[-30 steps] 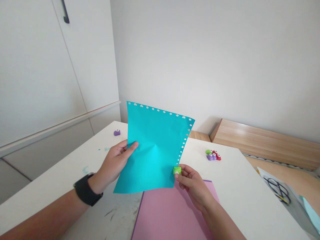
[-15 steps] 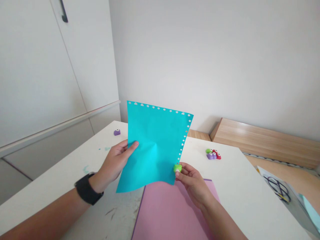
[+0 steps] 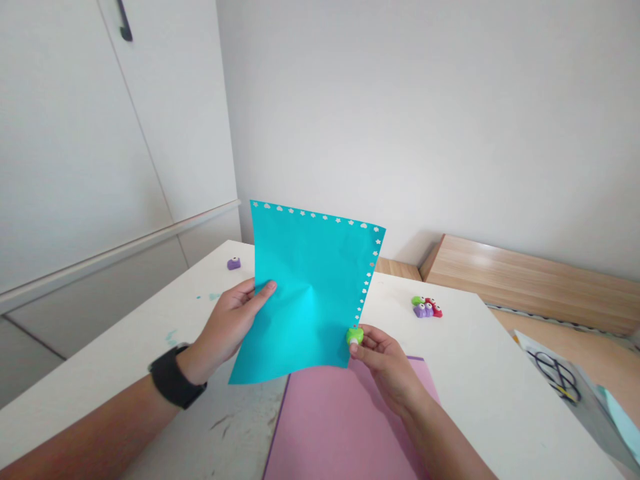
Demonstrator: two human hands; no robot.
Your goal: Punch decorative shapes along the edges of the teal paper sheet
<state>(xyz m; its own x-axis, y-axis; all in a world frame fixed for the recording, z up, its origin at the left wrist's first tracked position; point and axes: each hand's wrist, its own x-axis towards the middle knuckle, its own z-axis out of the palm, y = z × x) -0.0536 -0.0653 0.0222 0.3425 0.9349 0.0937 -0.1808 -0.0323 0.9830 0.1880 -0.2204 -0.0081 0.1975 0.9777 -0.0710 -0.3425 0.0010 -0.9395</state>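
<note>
A turquoise sheet of paper (image 3: 310, 267) is held up over the table, with small punched shapes along its top and right edges. My left hand (image 3: 233, 320) pinches the sheet at its left side, thumb on the near face. In my right hand (image 3: 385, 363) is a small green craft punch (image 3: 355, 336), gripped between thumb and fingers. The punch sits on the paper's right edge, below the lowest visible hole. Under the sheet lies a pink folder or board (image 3: 345, 423) with a purple border.
A cluster of green, red and purple punches (image 3: 426, 308) stands right on the white table (image 3: 480, 387). One purple punch (image 3: 233, 263) is at the far left. A wooden shelf (image 3: 530, 273) and a grey item with dark looped lines (image 3: 565, 377) are at right.
The sheet's upper-left and lower-left corners have shifted slightly left. Both hands keep their grip, and the punch stays at nearly the same place on the edge.
</note>
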